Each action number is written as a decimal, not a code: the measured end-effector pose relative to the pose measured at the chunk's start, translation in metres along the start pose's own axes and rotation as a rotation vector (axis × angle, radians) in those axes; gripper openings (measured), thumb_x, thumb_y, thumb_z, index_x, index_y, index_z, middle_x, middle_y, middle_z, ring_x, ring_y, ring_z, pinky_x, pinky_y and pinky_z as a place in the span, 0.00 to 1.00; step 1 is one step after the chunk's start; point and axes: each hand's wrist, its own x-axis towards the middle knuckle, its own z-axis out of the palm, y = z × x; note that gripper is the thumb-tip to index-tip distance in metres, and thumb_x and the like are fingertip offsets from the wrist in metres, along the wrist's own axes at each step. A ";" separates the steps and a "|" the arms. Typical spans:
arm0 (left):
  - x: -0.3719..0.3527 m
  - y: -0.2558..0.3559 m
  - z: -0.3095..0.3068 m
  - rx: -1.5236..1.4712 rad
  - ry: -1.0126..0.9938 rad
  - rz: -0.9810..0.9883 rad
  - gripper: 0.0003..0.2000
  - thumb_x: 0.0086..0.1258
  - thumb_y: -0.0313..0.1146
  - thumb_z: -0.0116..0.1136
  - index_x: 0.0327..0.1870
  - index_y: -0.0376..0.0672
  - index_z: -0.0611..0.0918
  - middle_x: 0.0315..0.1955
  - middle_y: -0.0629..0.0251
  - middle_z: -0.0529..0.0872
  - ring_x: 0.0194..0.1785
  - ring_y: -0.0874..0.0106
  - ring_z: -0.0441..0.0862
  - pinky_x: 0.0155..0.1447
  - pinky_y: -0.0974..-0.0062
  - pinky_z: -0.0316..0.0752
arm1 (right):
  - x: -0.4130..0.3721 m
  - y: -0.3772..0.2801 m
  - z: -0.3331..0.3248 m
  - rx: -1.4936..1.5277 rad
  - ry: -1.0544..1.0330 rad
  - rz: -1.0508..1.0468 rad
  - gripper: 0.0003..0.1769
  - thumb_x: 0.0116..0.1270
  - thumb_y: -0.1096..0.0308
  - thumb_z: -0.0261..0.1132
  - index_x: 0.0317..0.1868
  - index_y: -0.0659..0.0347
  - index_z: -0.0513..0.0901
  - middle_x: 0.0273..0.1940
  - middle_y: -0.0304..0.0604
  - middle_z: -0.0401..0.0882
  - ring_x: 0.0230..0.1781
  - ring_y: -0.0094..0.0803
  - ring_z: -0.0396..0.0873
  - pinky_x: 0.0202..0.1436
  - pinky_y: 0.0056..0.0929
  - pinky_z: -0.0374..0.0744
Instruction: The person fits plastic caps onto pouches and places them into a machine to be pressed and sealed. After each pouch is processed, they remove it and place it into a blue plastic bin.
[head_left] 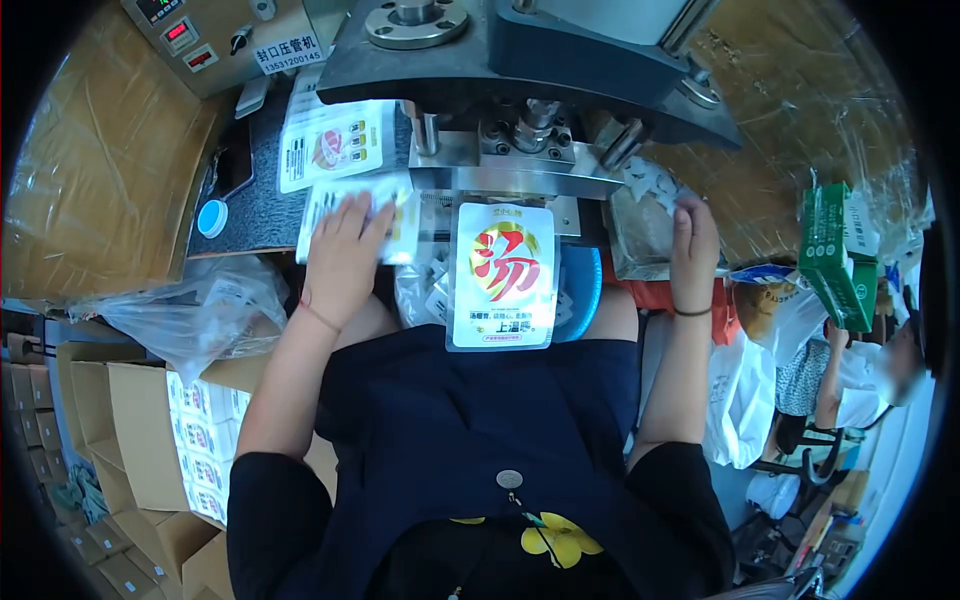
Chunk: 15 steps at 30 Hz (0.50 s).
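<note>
My left hand point(345, 250) lies palm down with its fingers spread over a white printed pouch point(404, 222), which is blurred. Another printed pouch point(345, 145) lies beyond it on the dark work surface. My right hand point(695, 250) is at the right side of a clear plastic box point(640, 235) holding small white packets point(650, 185). Its fingers are loosely bent and partly hidden, with no object visible in them. Between my hands, a white pouch with red and gold print point(502, 280) hangs upright just below the metal bar point(520, 182) of a sealing press point(590, 70).
A control box point(220, 40) stands at the upper left, near a phone point(235, 158) and a blue-white cap point(212, 218). Behind the upright pouch is a blue basin point(580, 290). An open carton point(150, 430) holds stacked pouches. Another person point(860, 385) sits at right, beside a green box point(838, 255).
</note>
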 end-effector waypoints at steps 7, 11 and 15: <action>-0.016 0.043 -0.008 -1.263 0.008 -0.492 0.12 0.77 0.35 0.63 0.46 0.32 0.87 0.34 0.67 0.89 0.37 0.83 0.82 0.42 0.77 0.77 | -0.022 -0.092 0.029 0.234 -0.468 -0.114 0.18 0.67 0.67 0.71 0.55 0.63 0.81 0.47 0.52 0.84 0.44 0.49 0.85 0.47 0.40 0.82; -0.006 0.082 -0.007 -1.059 -0.192 -0.342 0.14 0.71 0.39 0.71 0.39 0.34 0.88 0.24 0.66 0.85 0.28 0.84 0.77 0.34 0.78 0.73 | -0.007 -0.136 0.037 0.542 -0.489 -0.161 0.09 0.68 0.70 0.69 0.46 0.65 0.85 0.41 0.50 0.84 0.39 0.47 0.82 0.44 0.36 0.80; -0.006 0.113 0.002 -1.365 -0.364 -0.379 0.16 0.74 0.41 0.68 0.42 0.33 0.89 0.28 0.68 0.89 0.30 0.84 0.78 0.36 0.77 0.75 | 0.001 -0.135 0.037 0.474 -0.464 -0.198 0.09 0.73 0.68 0.64 0.42 0.66 0.84 0.36 0.48 0.81 0.38 0.43 0.80 0.44 0.36 0.78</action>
